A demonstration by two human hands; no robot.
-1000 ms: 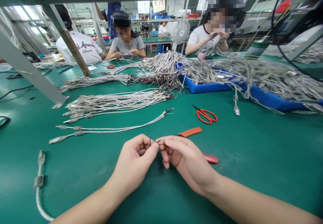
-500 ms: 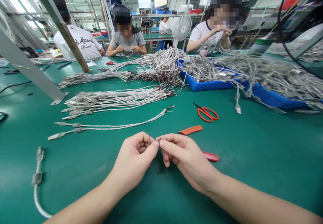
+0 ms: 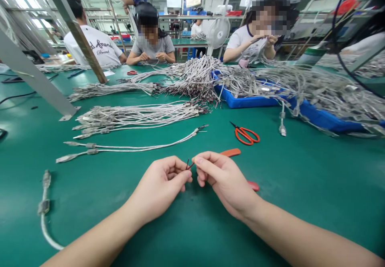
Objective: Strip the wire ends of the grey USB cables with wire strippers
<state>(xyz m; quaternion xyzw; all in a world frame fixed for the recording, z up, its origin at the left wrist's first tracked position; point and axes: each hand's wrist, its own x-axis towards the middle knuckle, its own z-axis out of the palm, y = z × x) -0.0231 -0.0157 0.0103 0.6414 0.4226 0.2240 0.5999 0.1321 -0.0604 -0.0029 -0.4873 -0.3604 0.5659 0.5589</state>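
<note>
Pinched between the thumb and forefinger of my left hand [image 3: 164, 186] is a cable end, from which a thin dark wire [image 3: 187, 163] sticks up. My right hand [image 3: 228, 182] grips the tip of a thin red wire [image 3: 191, 165] that spans the small gap between the hands. A white USB cable [image 3: 43, 206] lies at the left and runs under my left forearm; whether it is the one in my fingers is hidden. Behind my right hand lies a tool with an orange handle [image 3: 231, 152] and a red handle [image 3: 254, 186], its head covered.
Orange-handled scissors [image 3: 246, 135] lie beyond my right hand. Two white cables [image 3: 120, 150] and a bundle [image 3: 135, 116] lie ahead on the left. Blue trays [image 3: 243, 101] overflow with cables. A metal post [image 3: 51, 86] stands at left. Co-workers sit across the table.
My hands have drawn slightly apart, and the red wire now shows between them. My right hand has shifted a little up and away. The dark wire has moved right.
</note>
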